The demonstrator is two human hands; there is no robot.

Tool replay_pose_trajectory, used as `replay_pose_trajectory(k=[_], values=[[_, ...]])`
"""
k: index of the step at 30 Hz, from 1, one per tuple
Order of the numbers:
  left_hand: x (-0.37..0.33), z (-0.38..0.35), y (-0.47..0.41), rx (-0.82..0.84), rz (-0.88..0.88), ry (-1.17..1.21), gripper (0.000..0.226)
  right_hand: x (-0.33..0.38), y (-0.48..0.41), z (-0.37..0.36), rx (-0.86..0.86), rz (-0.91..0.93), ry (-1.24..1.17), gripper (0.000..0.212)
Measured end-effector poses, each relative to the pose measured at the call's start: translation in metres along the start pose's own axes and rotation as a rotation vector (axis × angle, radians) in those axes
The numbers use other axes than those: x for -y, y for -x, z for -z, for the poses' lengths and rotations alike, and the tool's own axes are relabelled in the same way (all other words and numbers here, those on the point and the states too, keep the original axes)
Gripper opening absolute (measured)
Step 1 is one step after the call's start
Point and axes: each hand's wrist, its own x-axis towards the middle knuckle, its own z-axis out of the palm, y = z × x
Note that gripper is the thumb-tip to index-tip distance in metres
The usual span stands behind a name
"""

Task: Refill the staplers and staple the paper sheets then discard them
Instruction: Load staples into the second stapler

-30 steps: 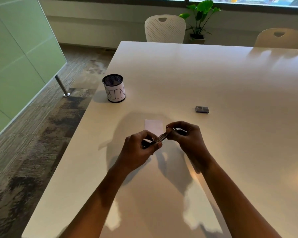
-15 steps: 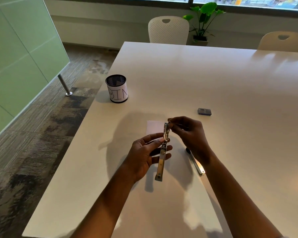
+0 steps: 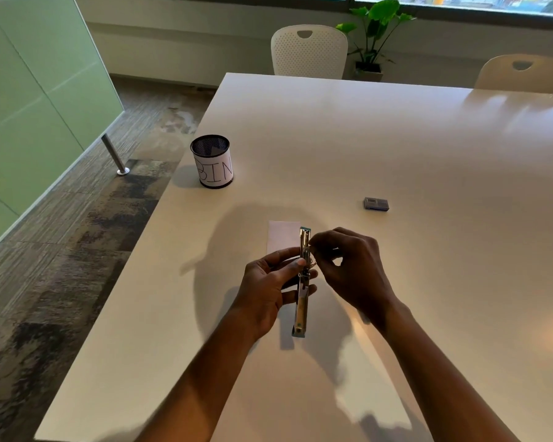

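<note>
Gripping the opened stapler [image 3: 301,311] mid-length, L hand [image 3: 268,288] held it over the table [image 3: 396,138]; R hand [image 3: 355,269] pinched its far half w/ fingertips. Paper [image 3: 281,236] lay just behind; bin [image 3: 213,162] further left.

Slim metal stapler [image 3: 301,301], swung fully open, gripped lengthwise in left hand [image 3: 268,288], right hand [image 3: 355,269] pinching its upper half. White paper sheet [image 3: 283,236] lies flat just beyond the fingers [image 3: 284,255]; grey staple box [image 3: 376,204] farther right, mesh bin [image 3: 212,161] well left.
</note>
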Motion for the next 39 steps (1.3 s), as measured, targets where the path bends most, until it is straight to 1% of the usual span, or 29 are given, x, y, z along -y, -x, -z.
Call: replay_pose_trajectory(k=[8, 14, 20, 25, 28, 36, 39], values=[[0.0004, 0.0017, 0.0025, -0.003, -0.006, 0.013, 0.022, 0.0024, 0.0021, 0.0010, 0.043, -0.011, 0.004, 0.011], [0.0007, 0.0005, 0.0041, -0.019, -0.012, 0.010, 0.020, 0.0052, 0.0023, 0.0032, 0.053, 0.014, -0.007, 0.011], [0.0003, 0.0000, 0.0050, -0.048, -0.012, 0.005, 0.020, 0.0061, 0.0034, 0.0047, 0.084, 0.042, 0.025, 0.006], [0.0013, -0.0001, 0.0055, -0.068, -0.011, 0.005, 0.020, 0.0071, 0.0032, 0.0058, 0.135, 0.060, 0.000, 0.011], [0.0008, 0.0005, 0.0065, -0.079, -0.009, 0.000, 0.019, 0.0060, 0.0044, 0.0072, 0.157, 0.032, -0.036, 0.014], [0.0022, -0.0013, 0.0086, -0.085, 0.008, -0.005, 0.020, 0.0035, 0.0082, 0.0025, 0.092, -0.102, -0.179, 0.013], [0.0036, -0.0013, 0.0090, -0.082, 0.010, -0.011, 0.021, 0.0026, 0.0088, 0.0021, 0.084, -0.105, -0.177, 0.014]])
